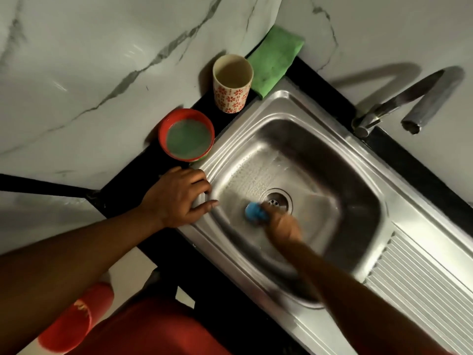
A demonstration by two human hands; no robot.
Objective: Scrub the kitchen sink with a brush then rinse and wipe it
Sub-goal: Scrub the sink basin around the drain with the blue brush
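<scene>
a patterned cup, a red bowl of greenish liquid and a green cloth sit on the dark counter, far left of the sink. the tap hangs over the far right. the left hand rests on the left rim, fingers spread. the right hand, blurred, grips a blue brush on the wet steel floor, just beside the drain.

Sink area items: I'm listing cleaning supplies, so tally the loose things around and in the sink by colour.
Green: 1, folded green cloth
Red: 1, round red plastic tub
Cream with red flowers: 1, tall patterned cup
Blue: 1, small blue brush in the right hand
Total: 4
</scene>
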